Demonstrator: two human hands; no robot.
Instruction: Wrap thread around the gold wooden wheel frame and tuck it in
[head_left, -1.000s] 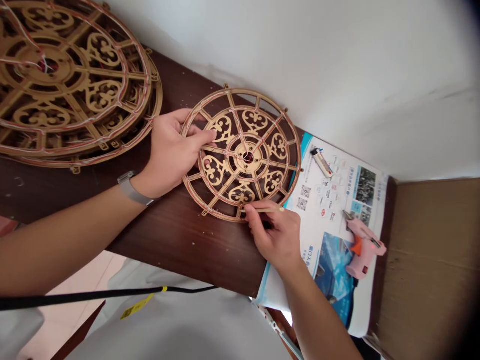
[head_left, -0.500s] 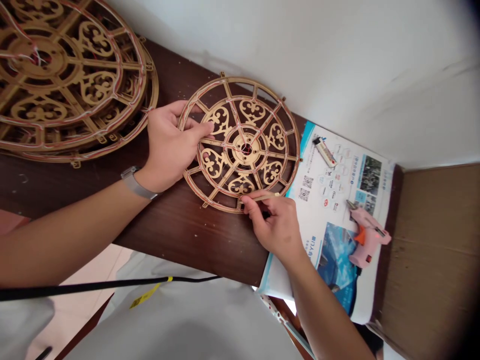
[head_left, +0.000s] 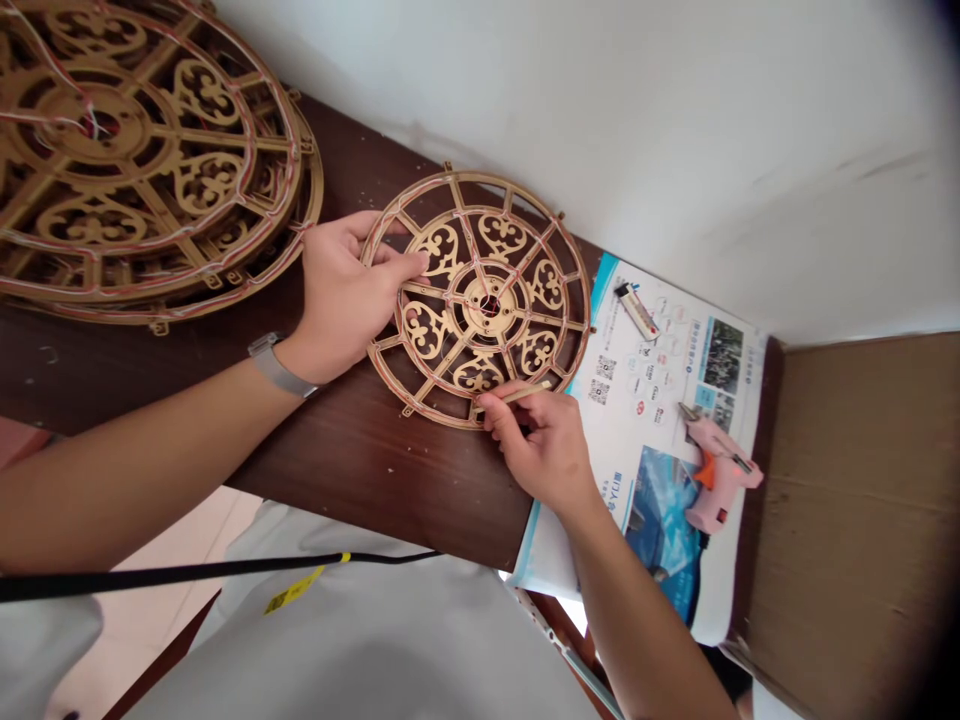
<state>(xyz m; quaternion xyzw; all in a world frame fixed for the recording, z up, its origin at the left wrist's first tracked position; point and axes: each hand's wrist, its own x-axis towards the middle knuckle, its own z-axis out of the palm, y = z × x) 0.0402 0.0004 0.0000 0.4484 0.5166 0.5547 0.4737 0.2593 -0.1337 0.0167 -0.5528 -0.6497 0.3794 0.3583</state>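
A round gold openwork frame (head_left: 491,308) with red and white wires along its rings lies over the dark brown table. My left hand (head_left: 356,290) grips its left rim, thumb on top and fingers partly hidden beneath. At the lower rim, my right hand (head_left: 544,440) pinches a thin, pale stick (head_left: 527,391), its fingertips close against the frame.
Larger gold wired frames (head_left: 97,150) are stacked at the upper left. On a printed sheet (head_left: 592,480) to the right rest a lighter-like item (head_left: 637,312) and a pink glue gun (head_left: 721,475). A cardboard piece (head_left: 847,500) stands far right; a wall (head_left: 600,120) runs behind.
The view has shifted slightly, so the sheet and glue gun appear further left. Both hands keep their grips, and the stick in my right hand is tilted a little differently.
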